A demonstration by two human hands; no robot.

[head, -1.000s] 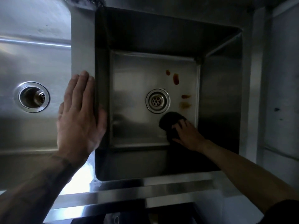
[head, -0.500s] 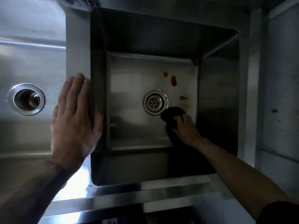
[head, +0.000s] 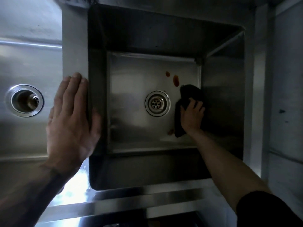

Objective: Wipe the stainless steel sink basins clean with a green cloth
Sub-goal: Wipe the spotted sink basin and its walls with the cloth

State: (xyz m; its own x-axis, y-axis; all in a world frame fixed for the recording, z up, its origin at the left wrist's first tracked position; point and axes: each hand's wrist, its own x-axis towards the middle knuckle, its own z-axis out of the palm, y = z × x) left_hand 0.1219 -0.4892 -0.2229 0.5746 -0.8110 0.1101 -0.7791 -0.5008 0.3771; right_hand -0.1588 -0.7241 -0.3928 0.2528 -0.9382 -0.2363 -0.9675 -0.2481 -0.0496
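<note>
Around the drain strainer (head: 157, 103) of the deep right basin (head: 127, 89), the stainless steel floor is dull and streaked. Two red-brown stains (head: 176, 80) sit just beyond the strainer to its right, and a fainter smear (head: 170, 131) lies nearer than the strainer, also to its right. Well to the left of the strainer, past a flat steel divider (head: 74, 46), lies the shallower left basin (head: 24, 63) with its own open drain (head: 24, 100). On the near side of the strainer a bright front rim (head: 147, 199) catches the light, and far to its right a pale, marked wall (head: 287, 95) closes the dim room. The left hand (head: 72, 122) lies flat and spread on the divider, left of the strainer, with its fingers straight and together. Its thumb hangs over the edge into the right basin, and it holds nothing. The right hand (head: 191, 117) reaches down to the basin floor just right of the strainer, on a bare forearm that emerges from a dark sleeve (head: 270, 210). Its fingers are curled over the cloth (head: 191, 94) and press it against the steel. The cloth looks almost black in this light. It bunches out beyond the fingertips towards the larger stain, nearly touching it, and a fold trails back along the side of the hand that faces the strainer, ending just beside the smear.
</note>
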